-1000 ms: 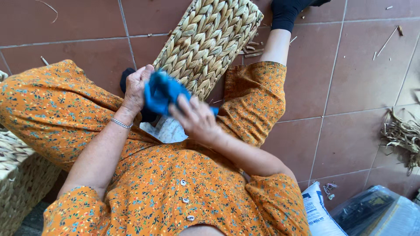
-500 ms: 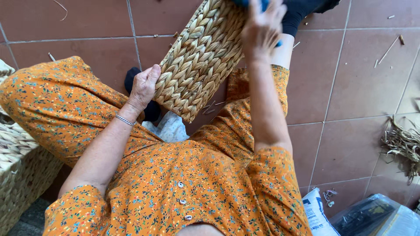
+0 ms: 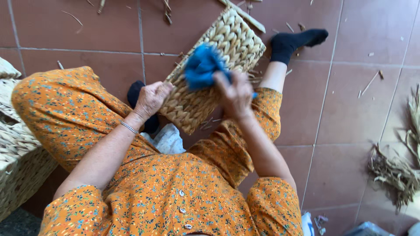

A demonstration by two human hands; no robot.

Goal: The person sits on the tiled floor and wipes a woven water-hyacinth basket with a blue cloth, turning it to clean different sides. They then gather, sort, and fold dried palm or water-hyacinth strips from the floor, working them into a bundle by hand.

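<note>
Leftmost, a pale woven straw basket (image 3: 17,170) sits at the frame edge beside the person's orange flowered knee, well apart from the work. Next comes the left hand (image 3: 151,99), a thin silver bracelet (image 3: 129,127) at its wrist, fingers curled over the near left edge of the flat rectangular mat of plaited straw-coloured fibre (image 3: 218,65), which rests tilted across the lap and reaches the red-brown tiled floor (image 3: 358,109). Further right, the right hand (image 3: 236,94) is closed around a bright blue bunched cloth (image 3: 202,69) and presses it against the mat's woven face. It looks like a wiping or rubbing step, the left hand bracing the piece; going on would call for a firm hold on that edge and even strokes along the plaits. Beyond lie a black-socked foot (image 3: 293,42) and, far right, a heap of dry straw (image 3: 400,168).
</note>
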